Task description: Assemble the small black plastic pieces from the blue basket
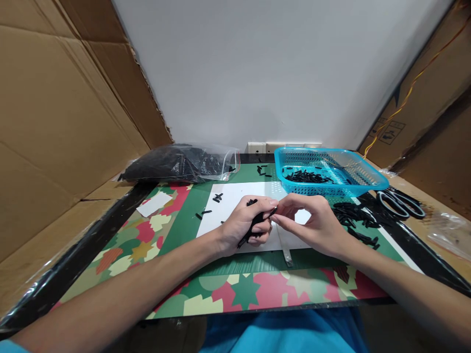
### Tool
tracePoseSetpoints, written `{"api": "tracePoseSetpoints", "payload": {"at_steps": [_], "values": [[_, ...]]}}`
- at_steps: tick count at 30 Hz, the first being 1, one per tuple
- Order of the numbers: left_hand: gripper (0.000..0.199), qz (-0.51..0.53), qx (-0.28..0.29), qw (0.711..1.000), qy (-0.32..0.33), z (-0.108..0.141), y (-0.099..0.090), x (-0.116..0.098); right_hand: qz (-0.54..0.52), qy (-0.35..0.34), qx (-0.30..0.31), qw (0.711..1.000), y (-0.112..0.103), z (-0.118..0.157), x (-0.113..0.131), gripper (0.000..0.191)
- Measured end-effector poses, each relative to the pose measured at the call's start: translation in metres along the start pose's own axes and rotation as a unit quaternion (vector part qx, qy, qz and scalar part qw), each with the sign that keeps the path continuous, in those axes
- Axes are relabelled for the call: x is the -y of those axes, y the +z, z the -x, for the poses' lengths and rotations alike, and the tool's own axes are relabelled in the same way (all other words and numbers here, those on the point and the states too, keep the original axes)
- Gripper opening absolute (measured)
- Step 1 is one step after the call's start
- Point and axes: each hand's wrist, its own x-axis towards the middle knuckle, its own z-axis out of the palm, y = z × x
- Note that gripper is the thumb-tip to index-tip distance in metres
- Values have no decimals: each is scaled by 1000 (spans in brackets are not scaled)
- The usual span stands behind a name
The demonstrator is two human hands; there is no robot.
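My left hand (247, 223) is closed around several thin black strips (253, 228), whose ends stick out above and below the fingers. Thumb and forefinger of my right hand (312, 220) pinch the tip of one small black piece at the left hand's fingertips. What exactly these pieces are cannot be made out. Both hands are held over a white sheet (213, 223) on the table. A few loose black pieces (218, 197) lie on that sheet, and a larger heap of them (355, 215) is just beyond my right hand.
A blue perforated basket (331, 189) with black pieces inside stands at the back right. Beside it lie scissors (399, 203). A clear bag full of black material (180, 164) rests at the back left. Cardboard walls (66, 98) flank the table, and a wall closes the back.
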Motion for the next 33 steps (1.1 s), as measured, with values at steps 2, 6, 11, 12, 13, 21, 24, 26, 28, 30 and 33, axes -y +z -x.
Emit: {"api": "tracePoseSetpoints", "payload": {"at_steps": [2,6,11,12,13,21,24,26,28,30,33], "values": [[39,-2,-4,1000,-1,0,0,0,-2,-6,-34,999,2,1,-2,13],[35,11,-4,1000,-3,0,-1,1,-9,-43,-61,997,5,2,-4,16],[37,20,14,1000,-9,0,-3,-1,-45,-35,-79,995,8,1,-6,7],[37,21,13,1000,-9,0,-3,-2,-60,-26,-90,994,8,1,-7,8],[38,22,11,1000,-9,0,-3,-2,-74,-20,-100,992,7,0,-7,9],[37,24,49,998,-41,5,3,-5,-85,-30,-145,985,2,-3,-5,10],[33,23,73,997,-23,7,5,-6,-83,-27,-139,986,2,-3,-4,10],[33,23,73,997,-11,8,6,-7,-83,-24,-133,987,2,-3,-4,10],[33,22,65,998,-1,8,6,-7,-75,-21,-138,987,2,-3,-4,11],[33,23,55,998,8,8,7,-7,-52,-25,-163,985,2,-3,-5,15],[33,26,38,999,11,9,8,-7,19,-83,-208,975,1,-2,-6,17]]}}
